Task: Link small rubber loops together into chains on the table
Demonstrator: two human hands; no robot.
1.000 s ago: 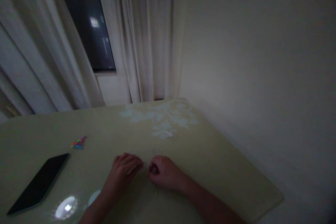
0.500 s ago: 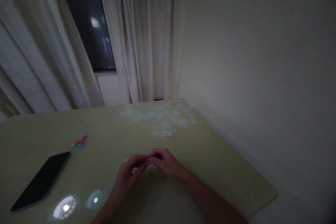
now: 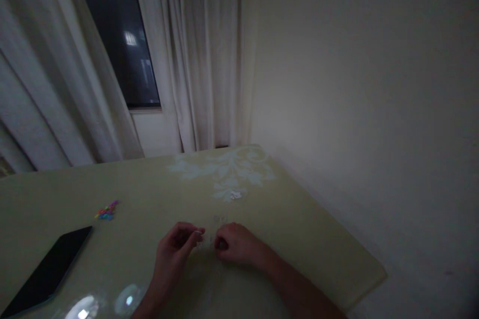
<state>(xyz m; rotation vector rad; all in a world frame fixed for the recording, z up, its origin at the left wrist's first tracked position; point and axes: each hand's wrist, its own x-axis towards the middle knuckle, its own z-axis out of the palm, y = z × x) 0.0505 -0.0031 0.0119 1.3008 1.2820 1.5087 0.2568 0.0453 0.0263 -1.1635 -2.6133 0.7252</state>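
Observation:
My left hand [image 3: 177, 249] is closed in a pinch, with a small whitish piece [image 3: 198, 233] at its thumb and fingertips. The piece is too small and dim to name. Just to its right, my right hand [image 3: 237, 243] is low over the table, fingers curled together; whatever they hold, if anything, is hidden. A narrow gap separates the two hands. Faint clear ring-like shapes [image 3: 220, 219] show on the table beyond them. Further back lies a little cluster of white pieces [image 3: 235, 195].
Several small bright-coloured pieces [image 3: 107, 211] lie in a heap at the left. Nearer stands a flat black tablet-like slab [image 3: 48, 270]. The pale greenish table [image 3: 318, 254] runs along a wall [image 3: 355, 109] at the right, with curtains [image 3: 202, 60] behind.
My hands were touching at the fingertips and are now apart. The right hand has turned down toward the table; the left has shifted slightly left. The view has tilted up a little.

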